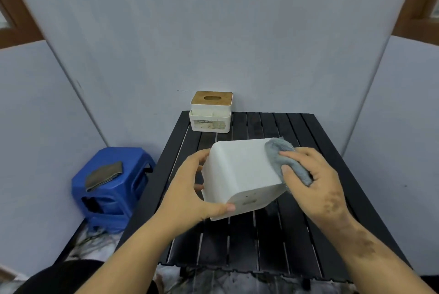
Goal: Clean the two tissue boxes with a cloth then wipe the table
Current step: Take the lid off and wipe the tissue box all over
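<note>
A plain white tissue box is tilted above the middle of the black slatted table. My left hand grips its left side, thumb along the near edge. My right hand holds a grey cloth pressed against the box's upper right corner. A second tissue box, white with a wooden lid and an oval slot, stands upright at the table's far left corner.
A blue plastic stool stands left of the table with a folded dark cloth on its seat. Grey wall panels close in behind and on both sides. Patterned floor shows below the table's near edge.
</note>
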`<move>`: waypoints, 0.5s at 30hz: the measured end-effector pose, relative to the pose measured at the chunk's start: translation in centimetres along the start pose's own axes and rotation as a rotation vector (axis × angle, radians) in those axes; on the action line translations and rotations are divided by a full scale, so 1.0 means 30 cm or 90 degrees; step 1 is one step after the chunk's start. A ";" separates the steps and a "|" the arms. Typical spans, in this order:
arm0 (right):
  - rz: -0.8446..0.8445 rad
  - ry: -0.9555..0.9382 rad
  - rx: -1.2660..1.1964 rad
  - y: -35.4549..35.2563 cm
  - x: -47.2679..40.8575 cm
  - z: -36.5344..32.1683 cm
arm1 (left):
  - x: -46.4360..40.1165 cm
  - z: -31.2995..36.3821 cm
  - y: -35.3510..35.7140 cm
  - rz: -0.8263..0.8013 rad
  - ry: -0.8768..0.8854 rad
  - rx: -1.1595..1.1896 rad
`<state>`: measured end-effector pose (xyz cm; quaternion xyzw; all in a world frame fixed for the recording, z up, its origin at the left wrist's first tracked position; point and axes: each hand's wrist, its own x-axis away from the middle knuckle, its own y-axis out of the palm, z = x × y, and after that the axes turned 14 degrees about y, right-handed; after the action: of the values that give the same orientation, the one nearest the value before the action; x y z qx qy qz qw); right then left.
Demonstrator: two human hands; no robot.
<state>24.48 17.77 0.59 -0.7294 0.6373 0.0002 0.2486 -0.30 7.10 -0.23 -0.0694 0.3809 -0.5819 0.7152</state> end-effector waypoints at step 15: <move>0.013 -0.076 0.101 0.059 0.026 -0.066 | 0.013 0.024 -0.004 0.048 0.012 0.048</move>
<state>22.36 16.20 1.45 -0.6996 0.6269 -0.0042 0.3429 0.08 6.46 0.14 -0.0224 0.3677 -0.5689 0.7353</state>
